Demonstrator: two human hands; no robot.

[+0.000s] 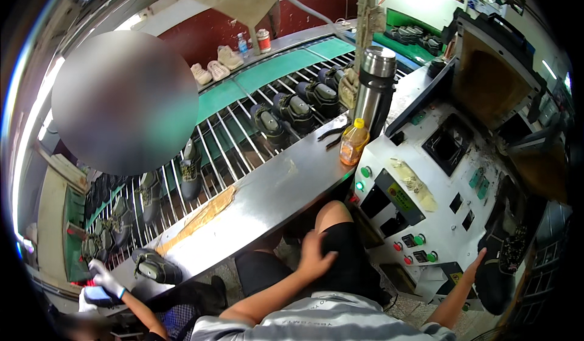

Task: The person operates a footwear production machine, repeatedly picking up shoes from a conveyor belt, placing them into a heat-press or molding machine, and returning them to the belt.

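Note:
My left hand (312,258) is over my lap beside my bare knee, its fingers apart and nothing in them. At the right, my right hand (474,269) grips a dark work shoe (496,274) from its left side; most of the fingers are hidden behind it. That shoe is tilted beside the white machine panel (383,177), which has green and red push buttons. Its laced upper is in shadow, close to the machine's dark parts.
A steel ledge (274,186) borders a roller conveyor carrying several dark shoes (295,113). On the ledge stand an orange drink bottle (354,143) and a steel thermos (375,88), near black pliers (333,135). At lower left, a co-worker's gloved hand (106,279) is near another shoe (157,267).

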